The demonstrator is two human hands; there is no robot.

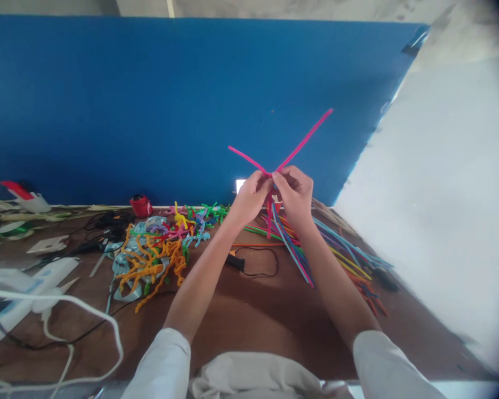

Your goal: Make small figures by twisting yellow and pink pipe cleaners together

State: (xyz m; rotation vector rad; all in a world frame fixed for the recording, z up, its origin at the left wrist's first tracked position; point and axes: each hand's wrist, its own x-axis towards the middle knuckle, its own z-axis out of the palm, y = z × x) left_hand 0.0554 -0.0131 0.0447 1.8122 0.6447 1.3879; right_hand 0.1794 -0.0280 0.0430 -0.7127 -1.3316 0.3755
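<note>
A pink pipe cleaner (305, 138) is held up in front of the blue panel. Its two long arms spread upward in a V, the right one longer, and pink ends also hang below my hands. My left hand (253, 195) pinches it near the bend. Close beside it, fingertips almost touching, my right hand (293, 191) pinches the same spot from the right. The exact join is partly covered by my fingers. Beneath my hands lie loose straight pipe cleaners (293, 249) in several colours.
Left of my arms is a pile of twisted orange pipe cleaners (153, 260) with other coloured pieces. A white power strip (29, 299) with cables lies at far left. Behind are a red container (141, 206) and a blue panel (170, 100); a white wall (441, 183) stands right.
</note>
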